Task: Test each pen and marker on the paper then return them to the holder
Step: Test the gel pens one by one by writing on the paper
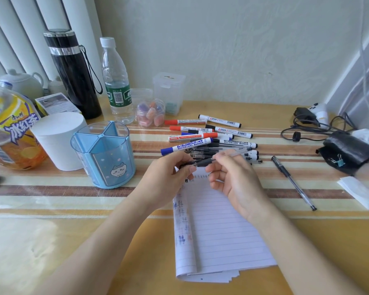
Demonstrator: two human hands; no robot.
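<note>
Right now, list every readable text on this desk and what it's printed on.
"WHITEBOARD MARKER": blue-capped marker.
"WHITEBOARD MARKER": black-capped marker.
"冰红茶": yellow drink bottle.
Too small to read: water bottle label, other markers.

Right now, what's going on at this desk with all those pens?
A person is holding a clear pen in both hands above a sheet of lined paper. The left hand pinches its dark end and the right hand grips the barrel. The paper already carries test scribbles along its left edge and top. A pile of markers and pens lies behind the paper, and a lone pen lies to the right. No pens show in the blue holder.
</note>
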